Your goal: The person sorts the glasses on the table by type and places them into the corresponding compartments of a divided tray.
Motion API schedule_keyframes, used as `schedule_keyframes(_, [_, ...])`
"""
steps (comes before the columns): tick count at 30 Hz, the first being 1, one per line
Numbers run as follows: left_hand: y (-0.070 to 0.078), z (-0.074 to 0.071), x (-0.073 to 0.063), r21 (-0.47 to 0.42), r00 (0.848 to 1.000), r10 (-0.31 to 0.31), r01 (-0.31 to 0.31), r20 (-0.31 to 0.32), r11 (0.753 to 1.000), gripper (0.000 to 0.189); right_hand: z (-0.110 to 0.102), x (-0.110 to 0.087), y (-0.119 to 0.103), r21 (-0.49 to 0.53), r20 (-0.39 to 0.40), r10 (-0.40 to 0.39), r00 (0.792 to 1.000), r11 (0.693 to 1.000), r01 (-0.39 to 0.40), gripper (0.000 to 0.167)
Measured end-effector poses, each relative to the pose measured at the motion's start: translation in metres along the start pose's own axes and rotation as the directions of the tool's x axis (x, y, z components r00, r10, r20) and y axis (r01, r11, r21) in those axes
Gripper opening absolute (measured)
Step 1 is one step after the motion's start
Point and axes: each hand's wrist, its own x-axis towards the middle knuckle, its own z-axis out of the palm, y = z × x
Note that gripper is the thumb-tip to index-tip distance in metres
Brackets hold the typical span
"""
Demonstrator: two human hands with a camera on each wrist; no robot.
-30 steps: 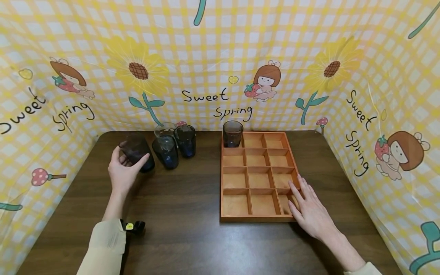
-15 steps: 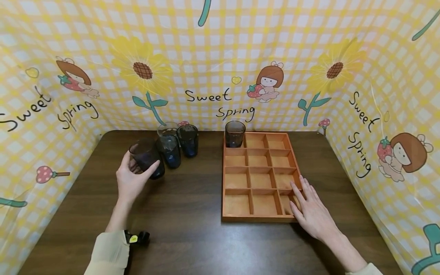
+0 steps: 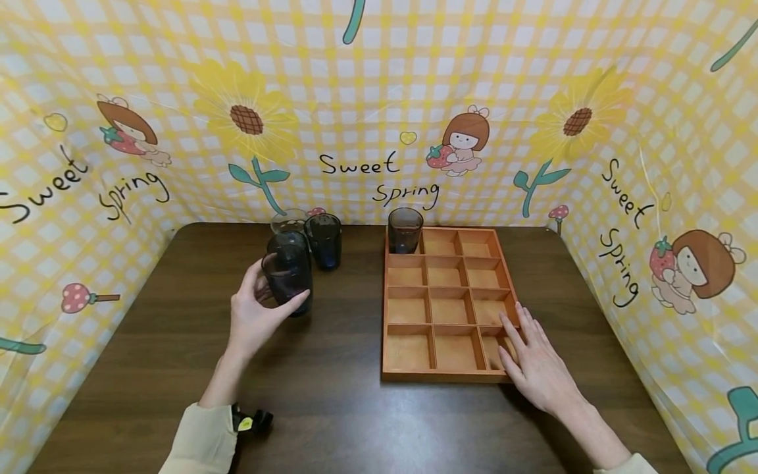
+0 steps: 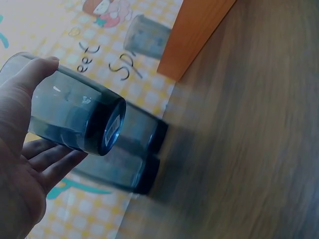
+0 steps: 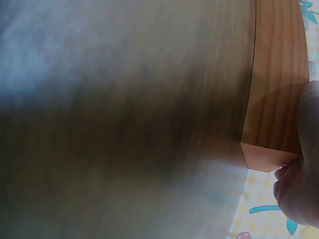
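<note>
My left hand grips a dark blue-grey drinking glass, thumb on the near side and fingers round the far side. In the left wrist view this glass is off the table, its thick base with a small white label showing. It overlaps another dark glass in the head view. One more dark glass stands just to the right. On the right, my right hand rests with extended fingers on the near right corner of a wooden compartment tray. A glass occupies the tray's far left compartment.
A paler, clear glass shows partly behind the dark ones. Patterned yellow checked cloth walls in the back and sides of the dark wooden table. A black strap device sits at the left wrist.
My left hand has carried its glass to the right and slightly nearer, from left of the group to in front of it. The right hand stays on the tray.
</note>
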Motion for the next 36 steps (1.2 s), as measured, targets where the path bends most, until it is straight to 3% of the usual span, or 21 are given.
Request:
schedule_keyframes(8, [0.010,0.028,0.001,-0.031,0.993,0.030,-0.027,0.117,0.999,0.085,0.000,-0.002,0.001,0.000,0.006,0.002,1.000,1.000,-0.002,0.065])
schedule_keyframes(19, [0.039,0.080,0.013,-0.081,0.958,0.108,-0.090,0.266,0.993,0.093,0.000,-0.003,0.001,0.005,0.005,0.008,1.000,1.000,-0.008,0.066])
schedule_keyframes(36, [0.053,0.118,0.023,-0.140,0.944,0.131,-0.092,0.302,0.986,0.090,0.001,0.000,0.001,0.003,-0.016,-0.010,1.000,1.000,0.010,0.065])
